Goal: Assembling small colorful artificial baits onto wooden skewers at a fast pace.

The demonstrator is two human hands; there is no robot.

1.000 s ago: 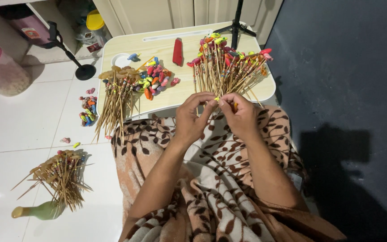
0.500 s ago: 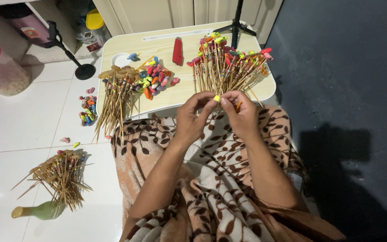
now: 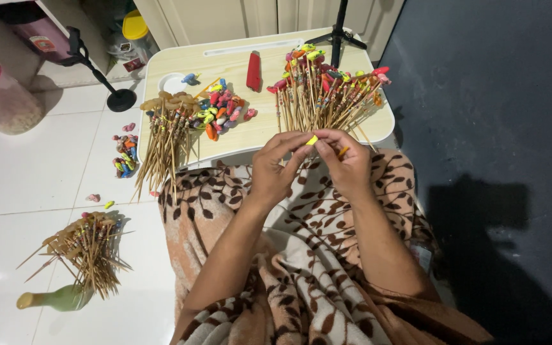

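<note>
Left hand (image 3: 275, 167) and right hand (image 3: 347, 163) — fingertips pinched together on a small yellow balloon (image 3: 312, 140), held above the lap at the near edge of the tabletop (image 3: 237, 137). Behind: bundle of balloon-tipped sticks (image 3: 327, 89) — loose balloons (image 3: 222, 108) alongside.

Two hands: left hand (image 3: 275, 167), right hand (image 3: 346, 163). One small yellow balloon (image 3: 312, 140) between them. One lap table (image 3: 237, 137). Three stick bundles: one (image 3: 327, 96) at its right edge, one (image 3: 164, 137) overhanging its left edge, one (image 3: 87, 246) on the floor. One red lighter (image 3: 253, 70).
</note>
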